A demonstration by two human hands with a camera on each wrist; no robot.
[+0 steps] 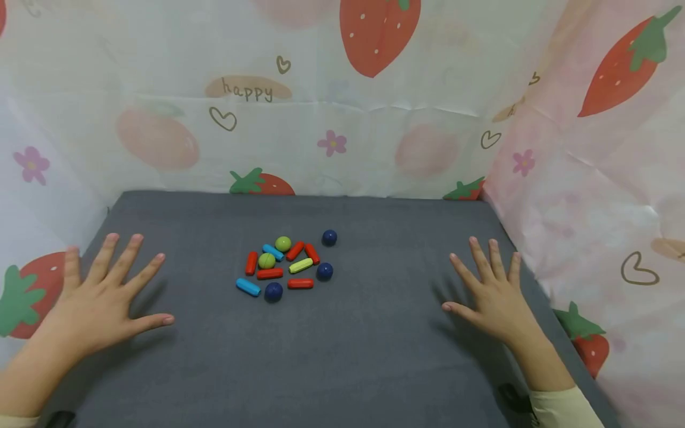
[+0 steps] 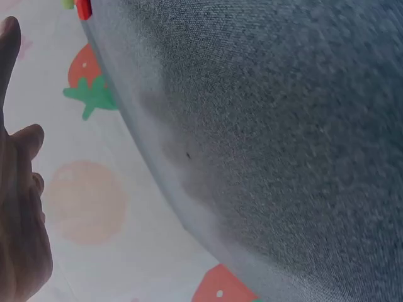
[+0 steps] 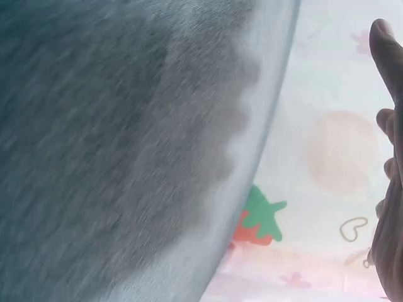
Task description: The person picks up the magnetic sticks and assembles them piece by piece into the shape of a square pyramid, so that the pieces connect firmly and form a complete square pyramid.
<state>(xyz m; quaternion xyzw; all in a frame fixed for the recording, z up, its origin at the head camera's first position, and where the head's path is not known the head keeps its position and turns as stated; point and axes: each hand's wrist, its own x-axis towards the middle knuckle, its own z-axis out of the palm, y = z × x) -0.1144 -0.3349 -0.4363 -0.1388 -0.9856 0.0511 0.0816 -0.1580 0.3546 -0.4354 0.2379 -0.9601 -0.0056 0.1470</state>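
Observation:
My left hand (image 1: 99,306) hovers over the left side of the grey table, fingers spread wide and holding nothing. On the right side, my right hand (image 1: 495,303) is spread in the same way, its shadow falling on the cloth. Between them, nearer the left, lies a loose group of small pieces. It has several red sticks (image 1: 300,284), blue sticks (image 1: 248,288), a yellow-green stick (image 1: 301,266), green balls (image 1: 283,244) and dark blue balls (image 1: 273,292). Each wrist view shows its hand only at the outer edge, with a red stick (image 2: 83,9) at the left wrist view's top.
A grey cloth (image 1: 364,356) covers the table. Behind it and along both sides hangs a pale curtain (image 1: 369,119) printed with strawberries, hearts and flowers. Its right part (image 1: 605,196) runs close along the table's right edge.

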